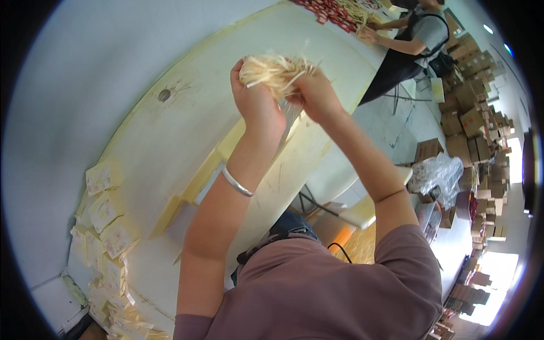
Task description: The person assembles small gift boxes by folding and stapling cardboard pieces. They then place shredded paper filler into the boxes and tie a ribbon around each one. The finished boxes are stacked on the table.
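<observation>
A loose bundle of pale cream shredded paper strips (273, 72) is held up over the table between my two hands. My left hand (258, 105) is closed round its left side, the fingers mostly hidden behind the strips. On the other side my right hand (316, 93) grips the bundle, with strips sticking out past its fingers. Below them, partly covered by my left forearm, a pale yellow open box (170, 215) lies on the white table (153, 136).
Several pale yellow printed boxes (107, 209) line the table's left edge. At the far end a co-worker (428, 34) handles strips beside a pile of red packets (331, 14). Stacked cardboard cartons (473, 113) and clear plastic bags (436, 175) stand on the right.
</observation>
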A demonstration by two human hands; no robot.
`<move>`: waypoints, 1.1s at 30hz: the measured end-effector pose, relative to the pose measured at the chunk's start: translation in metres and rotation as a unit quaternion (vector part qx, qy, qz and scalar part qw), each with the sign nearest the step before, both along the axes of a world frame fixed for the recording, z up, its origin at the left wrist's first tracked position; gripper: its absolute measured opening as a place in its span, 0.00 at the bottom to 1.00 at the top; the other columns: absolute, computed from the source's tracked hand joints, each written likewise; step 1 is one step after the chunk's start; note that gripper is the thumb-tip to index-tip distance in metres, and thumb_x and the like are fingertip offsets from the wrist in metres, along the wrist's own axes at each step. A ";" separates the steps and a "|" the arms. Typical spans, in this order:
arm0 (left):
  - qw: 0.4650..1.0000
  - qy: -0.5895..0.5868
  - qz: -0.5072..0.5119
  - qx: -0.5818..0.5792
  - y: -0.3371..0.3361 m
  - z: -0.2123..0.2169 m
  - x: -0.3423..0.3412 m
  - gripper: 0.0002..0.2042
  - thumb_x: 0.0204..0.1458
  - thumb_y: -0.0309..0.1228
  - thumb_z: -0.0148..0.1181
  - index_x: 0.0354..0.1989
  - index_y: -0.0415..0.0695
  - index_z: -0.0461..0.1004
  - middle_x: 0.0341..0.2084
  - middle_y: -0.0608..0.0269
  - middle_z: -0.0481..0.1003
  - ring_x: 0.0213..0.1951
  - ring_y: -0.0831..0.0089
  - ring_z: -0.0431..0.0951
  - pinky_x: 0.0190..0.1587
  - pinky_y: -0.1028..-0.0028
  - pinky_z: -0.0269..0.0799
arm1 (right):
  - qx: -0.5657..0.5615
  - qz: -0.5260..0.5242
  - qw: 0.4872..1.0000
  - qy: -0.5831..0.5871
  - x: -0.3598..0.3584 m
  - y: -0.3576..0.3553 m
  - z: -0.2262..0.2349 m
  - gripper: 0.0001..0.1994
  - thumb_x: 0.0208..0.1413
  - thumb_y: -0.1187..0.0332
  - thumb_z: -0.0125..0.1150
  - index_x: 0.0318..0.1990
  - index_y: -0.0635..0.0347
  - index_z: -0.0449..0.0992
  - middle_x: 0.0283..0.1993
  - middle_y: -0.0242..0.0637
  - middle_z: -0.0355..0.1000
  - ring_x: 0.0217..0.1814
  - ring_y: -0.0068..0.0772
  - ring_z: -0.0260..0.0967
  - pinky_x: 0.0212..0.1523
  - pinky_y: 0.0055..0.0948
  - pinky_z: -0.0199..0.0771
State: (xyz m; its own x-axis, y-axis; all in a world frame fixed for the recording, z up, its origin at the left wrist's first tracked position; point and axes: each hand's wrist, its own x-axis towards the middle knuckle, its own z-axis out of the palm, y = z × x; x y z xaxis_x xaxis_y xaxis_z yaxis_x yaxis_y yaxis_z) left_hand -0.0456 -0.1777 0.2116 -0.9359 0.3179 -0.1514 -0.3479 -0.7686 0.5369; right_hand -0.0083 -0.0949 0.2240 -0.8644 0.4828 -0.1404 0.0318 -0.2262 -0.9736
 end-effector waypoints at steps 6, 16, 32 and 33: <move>0.991 -0.079 -0.044 -0.093 0.134 -0.011 -0.034 0.15 0.49 0.23 0.43 0.47 0.46 0.60 0.41 0.63 0.65 0.42 0.72 0.66 0.44 0.68 0.67 | -0.015 0.067 0.998 -0.017 -0.068 0.174 -0.012 0.06 0.48 0.75 0.50 0.33 0.68 0.72 0.31 0.38 0.71 0.30 0.26 0.69 0.26 0.21 0.69; 0.884 -0.214 -0.330 -0.254 0.243 -0.190 -0.057 0.14 0.45 0.19 0.50 0.43 0.33 0.64 0.40 0.51 0.68 0.39 0.62 0.73 0.37 0.69 0.76 | 0.037 0.286 0.849 -0.442 -0.103 0.324 -0.201 0.11 0.45 0.75 0.52 0.38 0.69 0.69 0.33 0.38 0.69 0.30 0.27 0.69 0.23 0.25 0.71; 0.719 0.278 -0.391 -0.503 0.167 -0.146 -0.057 0.15 0.44 0.25 0.53 0.42 0.37 0.67 0.41 0.60 0.69 0.46 0.64 0.67 0.43 0.68 0.66 | 0.463 0.511 0.641 -0.337 -0.112 0.329 -0.152 0.14 0.46 0.69 0.57 0.42 0.63 0.71 0.46 0.46 0.67 0.46 0.36 0.65 0.43 0.34 0.67; 0.640 0.399 -0.363 -0.547 0.166 -0.153 -0.055 0.13 0.45 0.24 0.52 0.41 0.37 0.68 0.41 0.59 0.69 0.46 0.63 0.67 0.43 0.68 0.66 | 0.461 0.540 0.631 -0.312 -0.112 0.328 -0.157 0.13 0.46 0.70 0.56 0.41 0.63 0.71 0.45 0.47 0.67 0.46 0.37 0.65 0.43 0.34 0.67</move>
State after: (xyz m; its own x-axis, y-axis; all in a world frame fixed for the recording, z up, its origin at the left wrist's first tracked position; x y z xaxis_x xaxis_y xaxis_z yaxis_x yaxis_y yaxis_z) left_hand -0.1006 -0.0121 0.0586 -0.5193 0.8257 -0.2205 0.3204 0.4273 0.8455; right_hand -0.1207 0.2330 0.0674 -0.6737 -0.2156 -0.7069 0.1249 0.9095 -0.3965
